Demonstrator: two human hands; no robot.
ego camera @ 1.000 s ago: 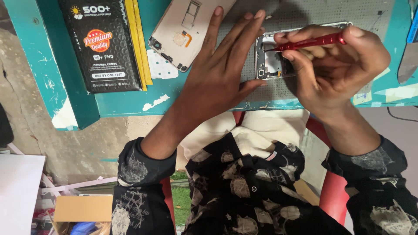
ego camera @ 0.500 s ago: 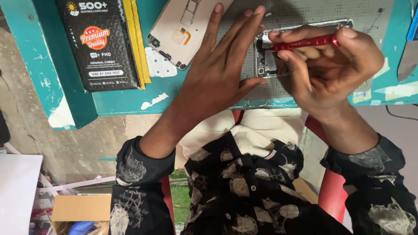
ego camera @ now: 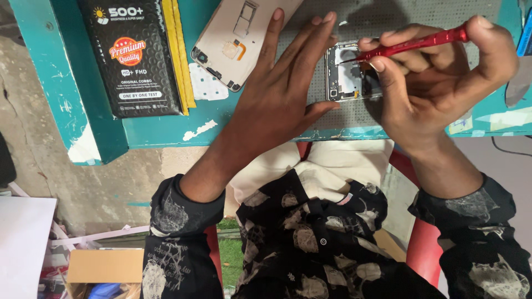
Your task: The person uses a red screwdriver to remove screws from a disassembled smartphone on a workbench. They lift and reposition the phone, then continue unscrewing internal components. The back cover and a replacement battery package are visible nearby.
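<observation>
An opened phone body (ego camera: 349, 75) with bare circuit parts lies on a grey perforated mat (ego camera: 382, 22) on the teal table. My left hand (ego camera: 277, 94) lies flat on the mat, fingers spread, its fingertips beside the phone's left edge. My right hand (ego camera: 443, 77) grips a red screwdriver (ego camera: 413, 44); its tip points down-left into the phone's upper part. The phone's right portion is hidden under my right hand.
A beige phone back cover (ego camera: 238, 39) lies left of the mat, with a white sticker sheet (ego camera: 208, 80) below it. A black flat package (ego camera: 130, 55) on yellow sheets rests at the left. The teal table's (ego camera: 160, 133) front edge runs across. A cardboard box (ego camera: 102, 271) sits on the floor.
The view has shifted slightly; my right hand has lifted the red screwdriver's handle a little higher to the right, its tip staying on the phone. My left hand keeps its place.
</observation>
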